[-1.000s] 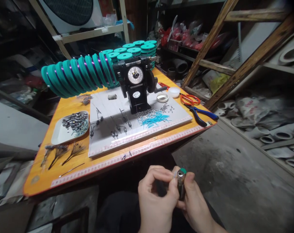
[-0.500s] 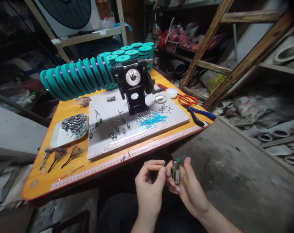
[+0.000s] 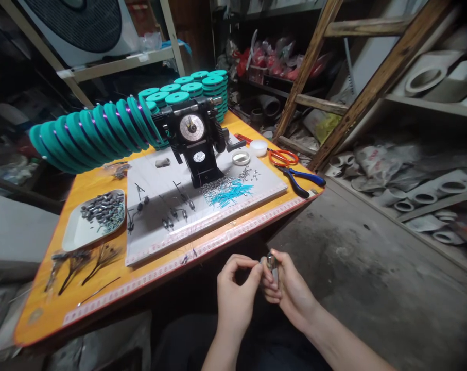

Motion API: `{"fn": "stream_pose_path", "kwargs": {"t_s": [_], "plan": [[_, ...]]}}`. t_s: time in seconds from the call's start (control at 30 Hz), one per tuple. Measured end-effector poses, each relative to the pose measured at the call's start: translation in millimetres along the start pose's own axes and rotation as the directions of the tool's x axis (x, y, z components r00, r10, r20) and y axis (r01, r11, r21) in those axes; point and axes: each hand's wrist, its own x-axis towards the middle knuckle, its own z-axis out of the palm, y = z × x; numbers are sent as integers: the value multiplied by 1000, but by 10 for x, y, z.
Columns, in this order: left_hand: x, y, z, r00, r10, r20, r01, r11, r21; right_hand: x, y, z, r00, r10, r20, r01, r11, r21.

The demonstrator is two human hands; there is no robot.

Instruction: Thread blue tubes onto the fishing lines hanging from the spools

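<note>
In front of the table's near edge, my right hand [image 3: 295, 293] is wrapped round a lighter [image 3: 272, 262] with a metal top. Its thumb rests on the lighter's top end. My left hand [image 3: 235, 291] is closed in a pinch beside the lighter, its fingertips almost at the metal top. What it pinches is tiny and mostly hidden. On a grey board [image 3: 148, 247] beyond lie blue thin tubes [image 3: 230, 194], small silvery beads [image 3: 218, 184] and several dark weights [image 3: 170, 219] on fine lines. A black winding machine [image 3: 198, 149] with a dial and crank stands on the board.
Green line spools [image 3: 98, 131] extend left of the machine, and more stacked spools [image 3: 179, 97] stand behind. A white tray [image 3: 73, 234] holds dark weights. Blue-handled pliers [image 3: 298, 180], orange-handled scissors [image 3: 282, 157] and a round white lid [image 3: 241, 157] lie at right. A wooden ladder [image 3: 318, 103] leans beyond.
My right thumb has come down from a raised position onto the lighter's top. Both hands are closer together. The view has turned, so the table sits further left.
</note>
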Motion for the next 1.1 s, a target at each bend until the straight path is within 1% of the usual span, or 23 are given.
{"fn": "stream_pose_path", "kwargs": {"t_s": [0.2,0.33,0.4,0.47,0.53,0.6,0.63,0.67,0.7,0.73,0.77,0.8,0.83,0.9,1.03,1.1], "plan": [[8,37,42,999,-31,28,32,999,-11,-17,40,18,998,19,-52,-19,1000,-4],[9,24,45,998,-55,23,57,997,-56,-19,47,25,999,1,-49,-2,1000,-19],[-3,21,39,997,-74,6,75,991,-111,-41,28,29,998,-45,-40,43,999,-31],[-32,30,27,994,-112,4,111,975,-192,-90,-8,28,990,-134,-43,132,990,-52],[-80,57,9,985,-167,32,169,942,-291,-165,-62,25,968,-243,-56,237,967,-97],[-141,100,-8,972,-219,90,237,894,-380,-250,-128,31,947,-317,-59,303,937,-172],[-173,126,-14,961,-246,130,278,862,-424,-292,-163,40,933,-356,-41,335,906,-258],[-205,152,-20,945,-273,182,328,817,-475,-329,-197,56,915,-404,3,376,849,-371],[-234,177,-24,925,-297,239,380,757,-531,-361,-231,79,886,-459,72,431,756,-492],[-261,199,-28,903,-313,295,430,688,-585,-389,-261,107,843,-513,160,497,632,-595],[-284,217,-31,883,-320,343,470,614,-634,-411,-289,139,792,-554,255,561,497,-662],[-302,231,-34,867,-322,380,498,546,-673,-430,-312,174,741,-580,339,615,382,-690],[-316,241,-38,858,-320,403,514,497,-699,-447,-331,208,699,-597,395,654,310,-690],[-332,253,-47,853,-309,422,522,457,-720,-475,-358,269,639,-622,453,699,222,-680],[-334,265,-59,834,-291,470,552,407,-728,-517,-380,339,542,-663,517,740,83,-668],[-329,269,-58,832,-277,481,554,383,-739,-531,-385,351,503,-668,548,748,19,-664]]}}
